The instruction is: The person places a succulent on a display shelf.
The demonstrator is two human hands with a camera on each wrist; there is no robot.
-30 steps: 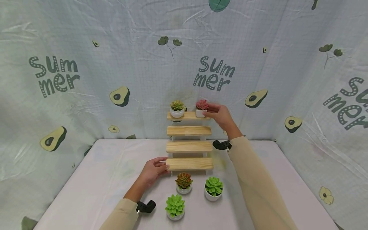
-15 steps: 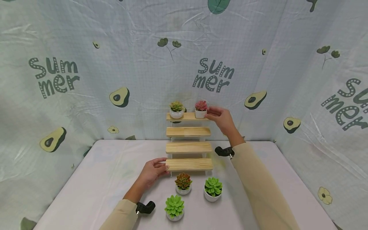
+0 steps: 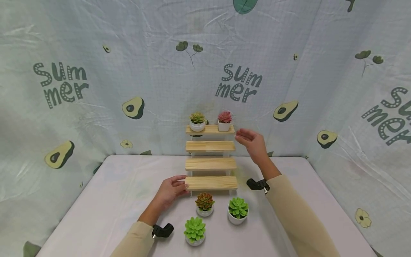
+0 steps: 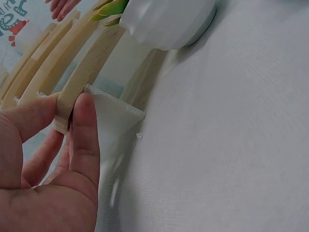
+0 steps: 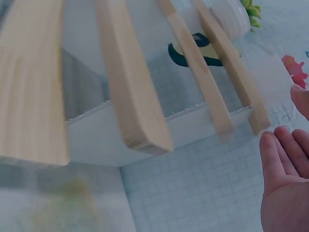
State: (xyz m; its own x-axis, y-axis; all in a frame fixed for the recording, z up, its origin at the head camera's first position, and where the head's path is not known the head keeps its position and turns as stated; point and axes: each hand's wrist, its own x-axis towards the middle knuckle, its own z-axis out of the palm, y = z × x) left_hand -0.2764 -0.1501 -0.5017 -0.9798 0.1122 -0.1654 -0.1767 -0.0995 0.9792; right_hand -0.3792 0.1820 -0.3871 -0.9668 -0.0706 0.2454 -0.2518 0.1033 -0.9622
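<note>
A stepped wooden shelf (image 3: pixel 211 183) with several slats stands on the table. My left hand (image 3: pixel 171 192) pinches the left end of its lowest slat, thumb on one face and fingers on the other, as the left wrist view shows. On the top slat sit a yellow-green succulent (image 3: pixel 197 121) in a round white pot at left and a pink succulent (image 3: pixel 224 121) in a square white pot at right. My right hand (image 3: pixel 253 144) is off the shelf's upper right side, fingers extended and holding nothing, a short way below the pink succulent.
In front of the shelf stand a reddish-brown succulent (image 3: pixel 204 204), a bright green succulent (image 3: pixel 194 231) nearer me, and another green succulent (image 3: pixel 238 210) to the right, all in white pots. A printed cloth (image 3: pixel 167 92) hangs behind the white table (image 3: pixel 128 200).
My right hand has let go of the pink succulent and moved down and to the right. The pink succulent stays on the top slat. My left hand keeps its grip on the lowest slat.
</note>
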